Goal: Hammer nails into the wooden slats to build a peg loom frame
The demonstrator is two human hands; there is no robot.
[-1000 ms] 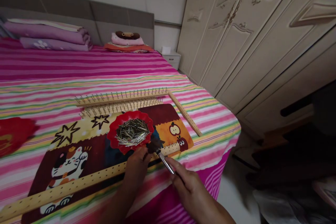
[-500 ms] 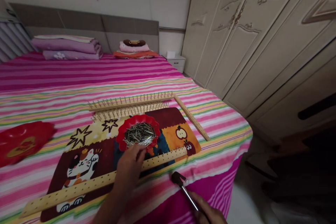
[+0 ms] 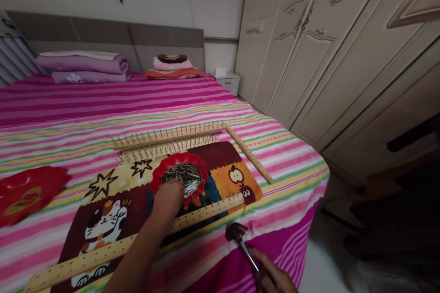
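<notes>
My left hand [image 3: 169, 199] reaches into the near side of a red scalloped bowl [image 3: 157, 175] heaped with loose nails [image 3: 188, 177]. Its fingertips are hidden among them, so I cannot see whether they pinch any. Under my left forearm runs a long wooden strip [image 3: 82, 261] with rows of holes; several nails stand upright at its right end. My right hand [image 3: 270, 274] is closed around the handle of a claw hammer [image 3: 248, 254], whose dark head rests at the front of the bed, right of the strip.
Behind the bowl lie wooden strips [image 3: 168, 138] full of upright nails, and a drilled strip [image 3: 249, 153] angles off at right. A picture-printed mat [image 3: 220, 151] lies underneath. At left is a red plate [image 3: 44, 187]. Folded bedding [image 3: 85, 66] and a wardrobe [image 3: 292, 55] stand beyond.
My left hand has moved from the bowl's near rim deeper into the nails. The hammer stays in my right hand, its head turned slightly. The view has shifted a little.
</notes>
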